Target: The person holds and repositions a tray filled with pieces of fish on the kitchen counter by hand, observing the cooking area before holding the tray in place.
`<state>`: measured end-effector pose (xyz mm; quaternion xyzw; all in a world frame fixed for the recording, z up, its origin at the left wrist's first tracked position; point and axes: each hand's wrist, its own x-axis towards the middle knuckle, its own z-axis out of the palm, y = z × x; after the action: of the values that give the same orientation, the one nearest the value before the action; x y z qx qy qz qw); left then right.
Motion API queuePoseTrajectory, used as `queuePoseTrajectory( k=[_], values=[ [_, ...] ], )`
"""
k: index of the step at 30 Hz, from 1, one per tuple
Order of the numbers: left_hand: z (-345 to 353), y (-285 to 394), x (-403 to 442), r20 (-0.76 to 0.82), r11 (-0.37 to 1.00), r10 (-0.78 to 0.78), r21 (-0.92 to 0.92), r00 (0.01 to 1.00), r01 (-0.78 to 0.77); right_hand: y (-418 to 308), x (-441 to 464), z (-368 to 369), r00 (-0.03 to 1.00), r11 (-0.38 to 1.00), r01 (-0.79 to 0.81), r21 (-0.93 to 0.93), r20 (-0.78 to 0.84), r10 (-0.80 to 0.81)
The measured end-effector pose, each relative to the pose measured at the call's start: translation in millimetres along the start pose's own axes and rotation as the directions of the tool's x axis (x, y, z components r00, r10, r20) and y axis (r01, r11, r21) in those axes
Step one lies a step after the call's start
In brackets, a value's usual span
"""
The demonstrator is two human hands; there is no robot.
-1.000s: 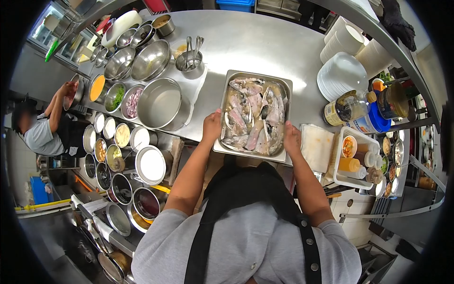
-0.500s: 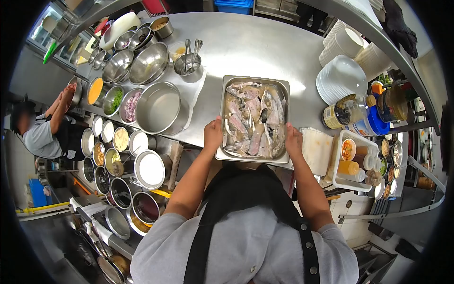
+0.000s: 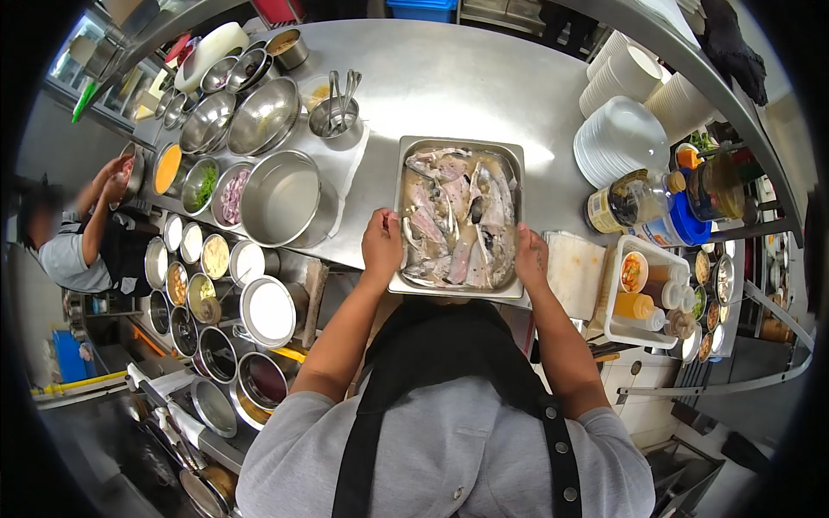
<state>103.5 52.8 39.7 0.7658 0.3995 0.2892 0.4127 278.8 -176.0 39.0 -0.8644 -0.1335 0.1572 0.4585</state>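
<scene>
A rectangular steel food pan (image 3: 522, 186) sits at the front edge of the steel worktable, directly before me. Cut pieces of raw fish (image 3: 467, 255) with pale flesh and dark skin lie in it in a cloudy, brownish liquid. My left hand (image 3: 382, 245) is at the pan's left rim with fingers bent; the far fingertips are partly hidden. On the opposite rim, my right hand (image 3: 531, 257) grips the side, its thumb along the edge and the other fingers mostly out of sight underneath.
To the left stand a large steel pot (image 3: 281, 198), a small pot with spoons (image 3: 335, 117) and several ingredient bowls. Stacked white plates (image 3: 620, 142), bottles and a white basket (image 3: 611, 302) are on the right. A co-worker (image 3: 73, 250) handles a bowl at far left.
The view has shifted slightly, while the pan stays in place on the table. My left hand's fingers look looser at the rim. The co-worker's hands have moved at the bowl.
</scene>
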Motion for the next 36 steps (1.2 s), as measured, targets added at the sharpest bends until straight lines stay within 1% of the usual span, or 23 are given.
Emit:
queuePoseTrajectory(
  k=[2,5,8,11,14,17,20,23,26,30,32,36],
  values=[
    [-0.6,6.6,-0.8,-0.017,1.0,0.029,0.006,0.999,-0.029,2.4,-0.2,1.3,1.0,1.0,0.013,0.021,-0.022,-0.012],
    [2.3,-3.4,1.5,-0.011,0.997,0.062,0.039,0.998,-0.062,0.3,-0.6,1.4,0.999,0.99,-0.047,0.135,0.03,0.043],
    [3.0,-5.4,0.5,0.013,1.0,0.013,0.008,1.0,-0.013,-2.6,-0.4,-3.5,0.999,0.998,-0.034,0.047,0.031,0.033],
    [8.2,-10.7,1.3,-0.063,0.993,0.117,0.009,0.991,-0.116,8.7,3.6,-2.1,0.998,0.999,-0.04,0.01,0.053,0.039],
    [5.8,-5.6,0.8,-0.066,0.981,0.146,0.14,0.987,-0.136,18.9,7.1,5.3,0.998,0.991,-0.042,0.123,0.04,0.037],
    [4.1,-0.5,1.0,-0.068,0.961,0.213,0.196,0.975,-0.196,8.5,3.0,2.2,0.998,0.979,-0.052,0.198,0.034,0.047],
    [0.5,11.0,-1.1,0.003,0.974,0.065,0.218,0.998,-0.064,-0.1,0.9,-4.3,0.997,0.982,-0.05,0.184,0.065,0.038],
    [1.2,13.8,-2.1,-0.027,0.968,0.046,0.248,0.999,-0.038,7.9,4.2,-0.2,1.0,0.991,0.008,0.13,0.025,-0.011],
    [0.9,14.1,-1.6,-0.025,0.956,-0.047,0.289,0.999,0.052,0.2,3.0,-6.9,0.997,0.99,-0.024,0.142,0.075,0.013],
    [4.0,3.7,-2.1,-0.078,0.921,0.075,0.387,0.994,-0.039,15.7,8.8,1.8,0.998,0.983,-0.004,0.183,0.064,-0.008],
    [4.0,6.2,-2.5,-0.087,0.9,0.082,0.435,0.993,-0.037,8.5,5.6,-3.1,0.998,0.985,-0.009,0.17,0.067,-0.002],
    [5.7,2.8,-1.1,-0.095,0.837,0.096,0.547,0.991,-0.028,18.5,10.1,1.1,0.997,0.992,0.005,0.126,0.076,-0.014]
  ],
)
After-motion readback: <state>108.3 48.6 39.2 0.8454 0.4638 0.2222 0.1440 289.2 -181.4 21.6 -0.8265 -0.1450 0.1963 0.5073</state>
